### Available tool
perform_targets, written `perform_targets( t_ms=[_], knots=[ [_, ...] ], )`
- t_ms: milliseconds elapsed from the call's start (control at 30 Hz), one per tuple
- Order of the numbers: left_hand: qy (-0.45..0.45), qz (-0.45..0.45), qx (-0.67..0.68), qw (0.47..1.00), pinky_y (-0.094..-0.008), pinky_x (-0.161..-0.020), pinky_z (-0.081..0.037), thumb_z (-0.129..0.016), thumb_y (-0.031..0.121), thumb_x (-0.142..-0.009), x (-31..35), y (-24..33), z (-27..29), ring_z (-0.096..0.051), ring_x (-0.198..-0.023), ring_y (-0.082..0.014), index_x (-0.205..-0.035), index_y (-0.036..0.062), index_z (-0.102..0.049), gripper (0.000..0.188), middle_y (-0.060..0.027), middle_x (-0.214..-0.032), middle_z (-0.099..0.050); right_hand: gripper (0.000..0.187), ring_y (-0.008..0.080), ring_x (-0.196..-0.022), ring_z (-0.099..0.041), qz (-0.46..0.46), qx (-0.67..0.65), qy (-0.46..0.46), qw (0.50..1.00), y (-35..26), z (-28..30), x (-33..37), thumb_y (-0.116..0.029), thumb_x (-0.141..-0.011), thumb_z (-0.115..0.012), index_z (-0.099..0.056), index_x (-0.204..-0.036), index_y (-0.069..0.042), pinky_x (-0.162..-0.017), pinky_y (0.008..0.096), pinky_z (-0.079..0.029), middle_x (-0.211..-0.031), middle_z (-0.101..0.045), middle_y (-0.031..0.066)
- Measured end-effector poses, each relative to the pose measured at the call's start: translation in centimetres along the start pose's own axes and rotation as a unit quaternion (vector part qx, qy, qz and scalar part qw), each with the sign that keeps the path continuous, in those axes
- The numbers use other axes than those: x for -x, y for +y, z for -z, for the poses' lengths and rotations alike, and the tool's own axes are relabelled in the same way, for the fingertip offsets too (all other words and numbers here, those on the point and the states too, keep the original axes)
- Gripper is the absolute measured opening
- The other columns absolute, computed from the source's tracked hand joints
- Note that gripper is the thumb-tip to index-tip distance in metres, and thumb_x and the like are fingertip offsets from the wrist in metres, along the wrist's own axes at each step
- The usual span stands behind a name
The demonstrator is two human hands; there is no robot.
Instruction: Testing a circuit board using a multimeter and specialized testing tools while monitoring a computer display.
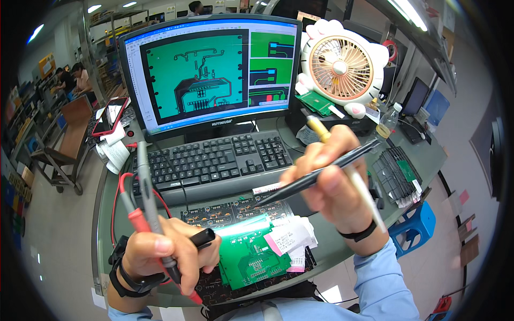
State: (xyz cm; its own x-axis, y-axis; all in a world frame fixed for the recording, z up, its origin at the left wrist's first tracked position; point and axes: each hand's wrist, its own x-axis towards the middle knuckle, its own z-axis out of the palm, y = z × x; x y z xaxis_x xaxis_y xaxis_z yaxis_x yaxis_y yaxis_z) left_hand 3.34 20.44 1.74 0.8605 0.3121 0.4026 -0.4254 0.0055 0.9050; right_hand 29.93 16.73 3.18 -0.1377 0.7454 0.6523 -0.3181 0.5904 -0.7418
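Observation:
My left hand (179, 251) is closed around a pair of test probes (144, 176), grey and red with red leads. A black pen cap (202, 238) juts out from its fingers. My right hand (342, 187) grips a black pen (300, 184) slanting down to the left. Crossing behind the pen in the same hand is a slim white-and-yellow stick tool (365, 200); its kind is unclear. Below and between the hands lie green circuit boards (243, 259), with white and pink paper slips (292, 235) on their right side. Neither hand touches the boards.
Behind the hands are a black keyboard (214, 160) and a monitor (198, 69) showing a board layout. A white fan (342, 67) stands at the back right, near a bottle (386, 123) and a black rack (399, 174). A blue stool (412, 230) is beside the desk.

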Motion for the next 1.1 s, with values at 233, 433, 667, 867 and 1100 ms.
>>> perform_targets(
  t_ms=[233, 433, 667, 867, 1100],
  knots=[
    [-0.185, 0.042, -0.079, 0.979, -0.0530, -0.098, -0.043, -0.031, 0.033, -0.092, 0.7, -0.8, 0.6, -0.055, -0.076, -0.0293, -0.079, -0.0028, -0.069, 0.054, -0.0132, -0.075, -0.051, 0.018, 0.0074, -0.069, -0.059, -0.203, 0.103, -0.055, 0.972, -0.5, -1.4, 5.0, -0.012, -0.092, -0.067, -0.052, -0.092, -0.003, -0.058, 0.0228, -0.045, -0.080, -0.057, 0.0039],
    [-0.185, 0.065, -0.112, 0.974, -0.0532, -0.097, -0.043, -0.032, 0.034, -0.093, 1.2, -1.1, 0.8, -0.054, -0.074, -0.0299, -0.077, -0.0020, -0.068, 0.053, -0.0134, -0.074, -0.050, 0.018, 0.0110, -0.065, -0.053, -0.127, 0.197, -0.070, 0.970, 0.3, -1.4, 5.5, -0.010, -0.090, -0.069, -0.053, -0.091, -0.001, -0.053, 0.0272, -0.041, -0.079, -0.056, 0.0049],
    [-0.181, 0.064, -0.103, 0.976, -0.0527, -0.097, -0.043, -0.032, 0.034, -0.093, 1.2, -1.0, 0.7, -0.053, -0.073, -0.0294, -0.078, -0.0019, -0.068, 0.053, -0.0129, -0.074, -0.050, 0.018, 0.0108, -0.062, -0.053, -0.113, 0.227, -0.112, 0.961, 0.0, -1.5, 5.1, -0.008, -0.089, -0.069, -0.053, -0.090, -0.001, -0.054, 0.0274, -0.041, -0.075, -0.057, 0.0056],
    [-0.172, 0.061, -0.103, 0.978, -0.0523, -0.098, -0.042, -0.032, 0.035, -0.094, 0.9, -0.8, 0.4, -0.053, -0.071, -0.0292, -0.076, -0.0018, -0.068, 0.055, -0.0130, -0.073, -0.050, 0.019, 0.0097, -0.063, -0.056, -0.166, 0.200, -0.099, 0.960, -0.6, -1.5, 4.2, -0.011, -0.092, -0.068, -0.052, -0.091, -0.002, -0.056, 0.0251, -0.043, -0.076, -0.058, 0.0042],
    [-0.101, 0.070, -0.044, 0.991, -0.0543, -0.099, -0.041, -0.030, 0.041, -0.093, 1.3, -1.2, 0.0, -0.050, -0.070, -0.0284, -0.071, -0.0047, -0.068, 0.063, -0.0133, -0.069, -0.051, 0.021, 0.0102, -0.074, -0.066, -0.194, 0.013, -0.033, 0.980, -2.2, -2.0, 2.1, -0.013, -0.093, -0.067, -0.050, -0.098, -0.002, -0.062, 0.0219, -0.053, -0.084, -0.064, 0.0074]
  ],
)
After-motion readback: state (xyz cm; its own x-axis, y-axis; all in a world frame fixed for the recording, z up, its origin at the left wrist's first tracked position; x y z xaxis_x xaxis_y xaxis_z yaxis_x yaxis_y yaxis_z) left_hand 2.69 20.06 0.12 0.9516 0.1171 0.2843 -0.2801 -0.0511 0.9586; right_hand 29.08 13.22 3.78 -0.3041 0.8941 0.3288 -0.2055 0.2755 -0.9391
